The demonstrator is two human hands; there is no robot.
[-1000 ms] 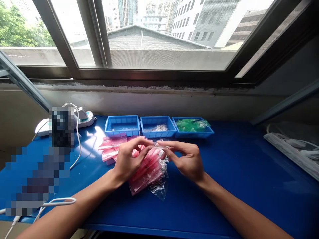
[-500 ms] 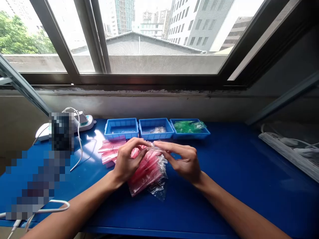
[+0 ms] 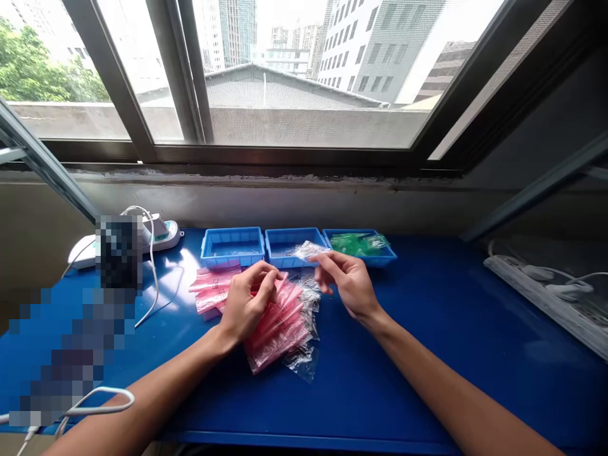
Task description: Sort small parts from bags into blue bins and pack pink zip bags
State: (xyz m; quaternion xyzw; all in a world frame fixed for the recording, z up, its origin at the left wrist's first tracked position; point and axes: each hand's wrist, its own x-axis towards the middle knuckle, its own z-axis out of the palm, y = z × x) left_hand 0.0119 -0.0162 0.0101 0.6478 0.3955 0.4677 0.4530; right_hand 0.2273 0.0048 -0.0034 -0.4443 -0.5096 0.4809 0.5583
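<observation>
My right hand (image 3: pixel 349 282) pinches a small clear plastic bag (image 3: pixel 308 250) between thumb and fingertips, just in front of the middle blue tray (image 3: pixel 287 237). The bag's contents are too small to tell. My left hand (image 3: pixel 251 297) is closed, thumb against curled fingers, over a pile of pink plastic bags (image 3: pixel 280 335). Whether anything sits in that pinch is hidden. Beside the pink pile, partly under it, lie several clear plastic bags (image 3: pixel 308 310). Another stack of pink bags (image 3: pixel 211 285) lies left of my left hand.
Along the wall stand the left blue tray (image 3: pixel 232 240), with a few small bits in it, and the right blue tray (image 3: pixel 384 259), holding green bags (image 3: pixel 356 243). A white power strip (image 3: pixel 168 234) with cables lies at the left. Another power strip (image 3: pixel 546 304) runs along the right.
My hands were together over the pink pile, both at the clear bag. They have parted: my right hand has moved up and right with the bag, while my left stays over the pile.
</observation>
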